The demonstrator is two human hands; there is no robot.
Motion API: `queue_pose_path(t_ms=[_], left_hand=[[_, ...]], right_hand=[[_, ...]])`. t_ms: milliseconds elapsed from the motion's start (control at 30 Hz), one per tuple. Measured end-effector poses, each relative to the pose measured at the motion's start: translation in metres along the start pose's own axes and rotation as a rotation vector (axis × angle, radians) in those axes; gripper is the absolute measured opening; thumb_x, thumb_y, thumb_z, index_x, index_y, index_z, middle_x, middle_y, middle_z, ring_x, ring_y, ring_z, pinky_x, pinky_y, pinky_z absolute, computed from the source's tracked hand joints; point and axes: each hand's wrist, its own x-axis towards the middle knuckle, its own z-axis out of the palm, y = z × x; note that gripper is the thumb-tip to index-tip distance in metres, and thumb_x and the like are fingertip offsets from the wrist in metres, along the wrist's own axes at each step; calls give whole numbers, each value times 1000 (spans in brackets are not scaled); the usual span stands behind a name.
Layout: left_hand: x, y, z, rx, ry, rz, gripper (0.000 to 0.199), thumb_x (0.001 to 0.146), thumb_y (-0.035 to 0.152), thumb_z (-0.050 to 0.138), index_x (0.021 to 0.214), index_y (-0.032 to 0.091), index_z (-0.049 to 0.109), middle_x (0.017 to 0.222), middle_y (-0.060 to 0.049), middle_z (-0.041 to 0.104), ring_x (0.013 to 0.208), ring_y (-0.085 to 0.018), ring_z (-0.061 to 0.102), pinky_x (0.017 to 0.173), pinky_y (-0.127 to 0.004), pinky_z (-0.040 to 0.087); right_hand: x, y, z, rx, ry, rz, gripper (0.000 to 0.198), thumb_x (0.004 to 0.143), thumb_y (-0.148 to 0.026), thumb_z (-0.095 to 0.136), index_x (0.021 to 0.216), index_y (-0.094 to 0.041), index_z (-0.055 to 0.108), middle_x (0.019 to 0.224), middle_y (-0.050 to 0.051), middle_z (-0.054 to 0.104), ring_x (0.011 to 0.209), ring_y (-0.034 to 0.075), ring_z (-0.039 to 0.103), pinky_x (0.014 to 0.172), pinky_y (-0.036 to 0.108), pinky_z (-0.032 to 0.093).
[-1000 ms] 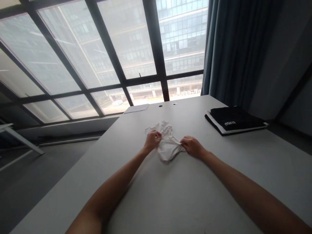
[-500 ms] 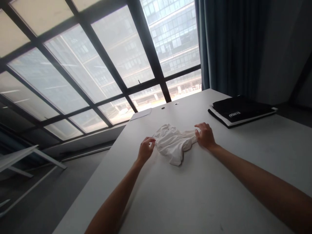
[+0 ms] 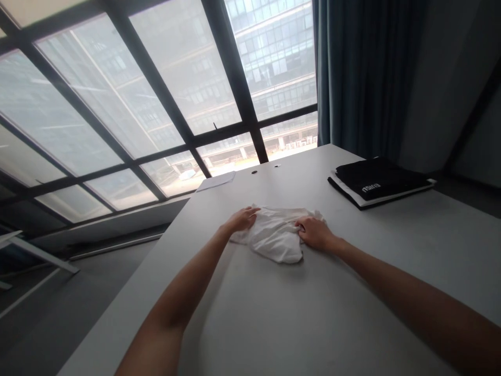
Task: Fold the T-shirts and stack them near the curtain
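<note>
A crumpled white garment (image 3: 276,243) lies on the white table (image 3: 274,313), its near edge loosely bunched. My left hand (image 3: 243,219) rests on the garment's left part, fingers stretched out over the fabric. At the right side, my right hand (image 3: 315,233) has its fingers curled and pinched on the cloth. Some of the fabric shows beyond the right hand, and part on the left lies beneath the left wrist.
A stack of folded black and white clothes (image 3: 381,180) sits on the table's right side. Toward the far left corner lies a white sheet (image 3: 216,180). Large windows (image 3: 188,68) and a blue curtain (image 3: 360,78) stand behind the table.
The garment is spread wider and flatter than before. My left hand has moved onto it, and my right hand has come inward and closed on the cloth. The view has shifted slightly.
</note>
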Motion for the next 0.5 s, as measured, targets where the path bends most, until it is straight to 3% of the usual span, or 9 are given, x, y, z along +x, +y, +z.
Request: queue_pose_path(t_ms=[100,200,267,400,500], left_hand=[[-9,-6,-15,-14,-86,-36,26,91,41,60,102,26,79,95,-7,74,80,-22,70,78,-30,54],[-18,-6,-24,-77,-145,-14,29,85,51,68,83,23,76,94,-8,70,82,-21,66,79,-29,51],[-23,-3,-28,-155,-193,10,35,84,55,67,84,21,74,100,-8,69,84,-21,64,78,-29,50],[-32,3,-38,-170,-278,-29,36,86,55,64,90,20,69,89,-4,68,76,-19,60,68,-27,47],[-41,7,-51,-155,-243,26,35,83,54,70,90,20,68,90,-3,69,79,-19,61,70,-27,47]], right_hand=[[14,17,-15,-38,40,50,25,83,-6,58,94,-20,75,106,10,76,100,25,67,89,33,46],[29,26,-26,27,32,78,25,86,-9,54,92,-20,76,100,7,77,96,22,68,88,30,47],[35,24,-30,85,-29,40,22,91,-18,57,99,-20,76,98,6,77,93,21,69,84,28,48],[40,12,-34,43,-179,6,28,89,-39,69,108,-20,76,101,8,77,89,22,70,76,29,48],[40,5,-37,-60,-194,-5,18,84,-31,73,98,-22,77,95,6,77,85,22,69,73,28,46]])
